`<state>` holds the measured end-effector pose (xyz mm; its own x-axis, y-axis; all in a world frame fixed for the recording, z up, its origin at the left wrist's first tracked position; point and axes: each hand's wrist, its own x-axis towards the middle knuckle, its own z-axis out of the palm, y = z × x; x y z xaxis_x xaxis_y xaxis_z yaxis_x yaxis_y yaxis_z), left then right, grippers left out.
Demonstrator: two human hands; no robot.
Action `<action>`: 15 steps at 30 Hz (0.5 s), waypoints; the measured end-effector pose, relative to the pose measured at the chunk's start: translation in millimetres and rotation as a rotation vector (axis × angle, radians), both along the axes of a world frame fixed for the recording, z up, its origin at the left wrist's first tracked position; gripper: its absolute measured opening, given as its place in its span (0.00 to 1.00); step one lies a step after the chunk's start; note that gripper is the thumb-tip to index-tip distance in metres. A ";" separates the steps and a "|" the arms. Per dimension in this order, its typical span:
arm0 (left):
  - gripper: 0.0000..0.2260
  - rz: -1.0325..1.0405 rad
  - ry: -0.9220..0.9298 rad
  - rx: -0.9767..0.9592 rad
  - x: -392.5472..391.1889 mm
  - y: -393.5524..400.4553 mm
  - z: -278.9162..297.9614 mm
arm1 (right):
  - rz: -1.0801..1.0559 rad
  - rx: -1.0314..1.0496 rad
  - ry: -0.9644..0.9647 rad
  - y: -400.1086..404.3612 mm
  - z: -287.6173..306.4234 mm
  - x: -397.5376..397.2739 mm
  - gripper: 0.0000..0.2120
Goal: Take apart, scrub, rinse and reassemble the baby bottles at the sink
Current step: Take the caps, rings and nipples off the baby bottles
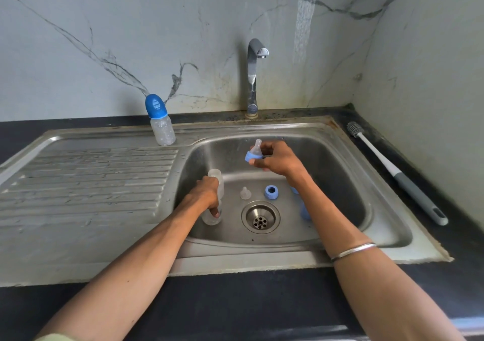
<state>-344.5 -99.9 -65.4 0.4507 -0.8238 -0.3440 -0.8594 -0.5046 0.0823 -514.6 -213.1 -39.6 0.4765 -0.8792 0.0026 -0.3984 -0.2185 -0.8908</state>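
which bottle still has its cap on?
The capped bottle upright on the sink ledge, left of the tap. The bare bottle in the left hand has none.

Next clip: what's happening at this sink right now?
A person is taking baby bottles apart over the sink basin. The left hand grips a clear bottle body standing in the basin; the right hand holds a nipple in its blue ring. A loose nipple and blue ring lie near the drain. One capped bottle stands on the rim. The faucet shows no stream.
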 end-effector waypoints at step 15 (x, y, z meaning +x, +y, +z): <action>0.34 -0.088 -0.078 -0.073 -4.7 4.4 20.9 | -0.008 0.037 -0.056 8.4 7.0 -3.1 0.21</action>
<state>-349.2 -95.5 -44.4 0.3989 -0.8826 -0.2487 -0.9051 -0.4224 0.0474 -517.7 -204.8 -32.6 0.4699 -0.8827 -0.0032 -0.3490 -0.1825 -0.9192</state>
